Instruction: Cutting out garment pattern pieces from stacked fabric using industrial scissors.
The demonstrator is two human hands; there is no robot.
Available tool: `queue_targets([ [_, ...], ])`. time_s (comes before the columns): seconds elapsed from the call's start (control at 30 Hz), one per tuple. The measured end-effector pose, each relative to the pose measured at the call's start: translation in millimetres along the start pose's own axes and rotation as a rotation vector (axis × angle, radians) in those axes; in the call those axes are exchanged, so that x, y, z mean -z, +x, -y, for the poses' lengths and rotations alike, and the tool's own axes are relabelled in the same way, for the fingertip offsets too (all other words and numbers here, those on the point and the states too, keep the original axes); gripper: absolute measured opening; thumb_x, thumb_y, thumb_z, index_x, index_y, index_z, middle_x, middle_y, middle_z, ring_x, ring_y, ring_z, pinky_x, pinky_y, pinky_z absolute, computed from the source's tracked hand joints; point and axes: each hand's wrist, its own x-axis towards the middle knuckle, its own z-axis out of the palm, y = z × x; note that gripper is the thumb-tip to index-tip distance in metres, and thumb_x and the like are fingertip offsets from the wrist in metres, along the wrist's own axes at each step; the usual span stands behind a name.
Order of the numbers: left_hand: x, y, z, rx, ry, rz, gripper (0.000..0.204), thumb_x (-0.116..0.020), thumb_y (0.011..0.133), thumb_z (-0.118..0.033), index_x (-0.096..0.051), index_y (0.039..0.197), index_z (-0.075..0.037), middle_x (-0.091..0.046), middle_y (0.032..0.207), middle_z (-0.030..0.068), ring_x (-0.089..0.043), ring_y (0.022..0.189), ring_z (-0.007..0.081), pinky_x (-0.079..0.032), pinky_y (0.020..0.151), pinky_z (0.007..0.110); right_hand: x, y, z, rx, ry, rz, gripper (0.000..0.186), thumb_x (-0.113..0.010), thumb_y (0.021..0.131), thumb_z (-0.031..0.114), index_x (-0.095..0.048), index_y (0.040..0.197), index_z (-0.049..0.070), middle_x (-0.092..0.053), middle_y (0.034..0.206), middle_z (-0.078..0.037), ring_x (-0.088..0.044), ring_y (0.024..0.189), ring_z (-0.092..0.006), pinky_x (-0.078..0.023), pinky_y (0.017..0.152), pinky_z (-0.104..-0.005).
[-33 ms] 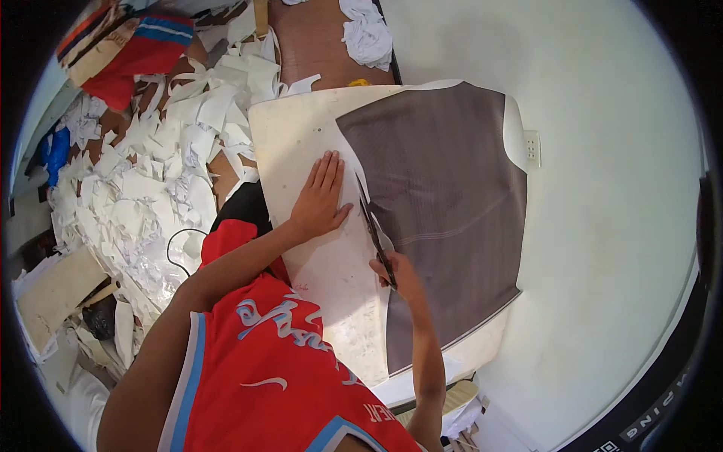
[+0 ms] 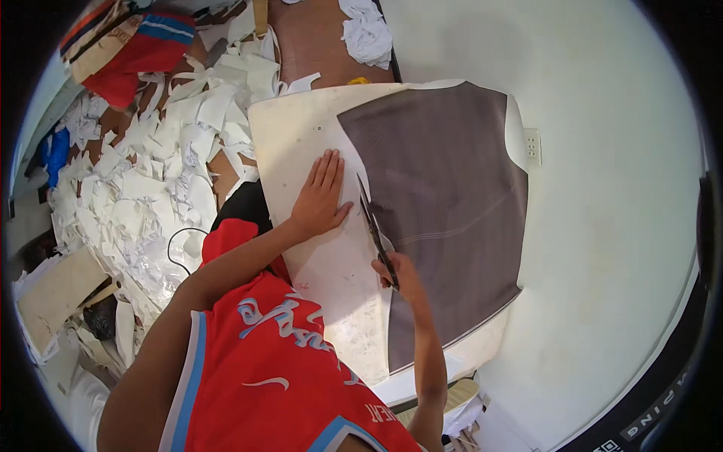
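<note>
Grey-brown vest-shaped fabric panel (image 2: 459, 196); right hand (image 2: 399, 275) grips black metal scissors (image 2: 373, 228), left hand (image 2: 322, 197) flat; slip could nick edge.

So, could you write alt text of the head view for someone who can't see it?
A person's right hand holds black scissors at the left edge of a dark grey cloth over a pale board; the left hand lies flat nearby. White scraps lie heaped further left.

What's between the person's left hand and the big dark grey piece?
The head view shows black scissors, held in the right hand, over pale board.
</note>
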Motion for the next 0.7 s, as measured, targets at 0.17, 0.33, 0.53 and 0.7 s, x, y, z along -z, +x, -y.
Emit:
queue_targets([
  [0.17, 3.4, -2.2, 1.7, 0.003, 0.013, 0.024, 0.084, -0.057, 0.086, -0.039, -0.023, 0.142, 0.013, -0.019, 0.152, 0.028, -0.016, 0.144, 0.0388, -0.013, 0.118, 0.046, 8.0, 1.9, 11.9, -0.004, -0.03, 0.038, 0.035, -0.07, 0.088, 0.031, -0.053, 0.068, 0.007, -0.049, 0.055, 0.001, -0.049, 0.048, -0.0074, -0.04, 0.047, -0.0248],
  [0.33, 6.5, -3.6, 3.3, -0.007, 0.036, 0.028, 0.085, -0.055, 0.086, -0.043, -0.023, 0.143, 0.012, -0.02, 0.152, 0.0274, -0.015, 0.144, 0.0371, -0.012, 0.118, 0.044, 1.3, 29.9, 33.1, -0.006, -0.018, -0.027, 0.036, -0.074, 0.084, 0.033, -0.054, 0.068, 0.007, -0.049, 0.055, 0.001, -0.047, 0.046, -0.0073, -0.038, 0.044, -0.0242],
  [0.53, 3.7, -5.3, -1.7, 0.004, 0.023, 0.053, 0.086, -0.054, 0.086, -0.045, -0.023, 0.143, 0.012, -0.019, 0.153, 0.027, -0.015, 0.144, 0.036, -0.011, 0.118, 0.043, 13.1, 42.5, 28.8, 0.025, -0.07, -0.067, 0.041, -0.08, 0.079, 0.035, -0.054, 0.064, 0.006, -0.048, 0.052, 0.002, -0.044, 0.043, -0.0068, -0.035, 0.04, -0.024],
  [0.7, 2.7, -6.4, -3.7, 0.011, 0.013, 0.052, 0.086, -0.053, 0.086, -0.046, -0.023, 0.143, 0.013, -0.019, 0.152, 0.0274, -0.015, 0.144, 0.0362, -0.011, 0.119, 0.043, 16.9, 59.2, 43.4, 0.042, -0.136, -0.077, 0.044, -0.081, 0.076, 0.038, -0.054, 0.062, 0.006, -0.047, 0.05, 0.001, -0.044, 0.042, -0.007, -0.035, 0.04, -0.0241],
])
